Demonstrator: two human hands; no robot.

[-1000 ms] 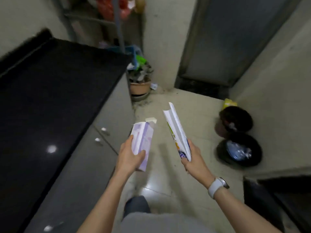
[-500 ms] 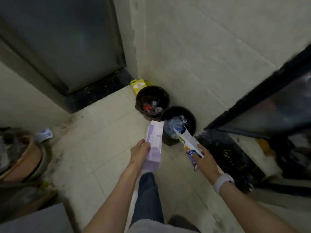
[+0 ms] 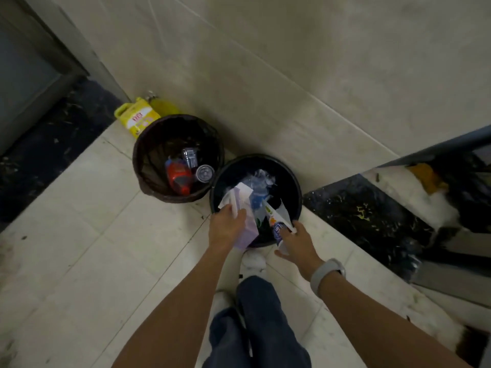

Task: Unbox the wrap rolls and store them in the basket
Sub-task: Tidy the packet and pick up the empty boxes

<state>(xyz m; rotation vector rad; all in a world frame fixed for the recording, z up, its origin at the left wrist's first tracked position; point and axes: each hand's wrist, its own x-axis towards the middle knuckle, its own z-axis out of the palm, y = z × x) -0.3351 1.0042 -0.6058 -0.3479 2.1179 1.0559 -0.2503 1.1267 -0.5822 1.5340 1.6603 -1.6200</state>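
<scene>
My left hand (image 3: pixel 225 228) grips a purple wrap box (image 3: pixel 245 219), open at its far end, tilted over the near rim of a black bin (image 3: pixel 293 187). My right hand (image 3: pixel 296 241) holds a white wrap box (image 3: pixel 277 221) with orange and blue print, also over that bin's near edge. Both boxes point into the bin, which holds crumpled clear and blue plastic. No wrap rolls or storage basket are in sight.
A second dark bin (image 3: pixel 143 155) with a red bottle and cans stands to the left, touching the first. A yellow bag (image 3: pixel 136 119) leans at the wall behind. A dark door (image 3: pixel 32 75) is at left, a dark step (image 3: pixel 372 211) at right. My legs stand just before the bins.
I have come closer to the bins. Both hands have moved forward and down, bringing the two boxes from in front of the bin to over its opening.
</scene>
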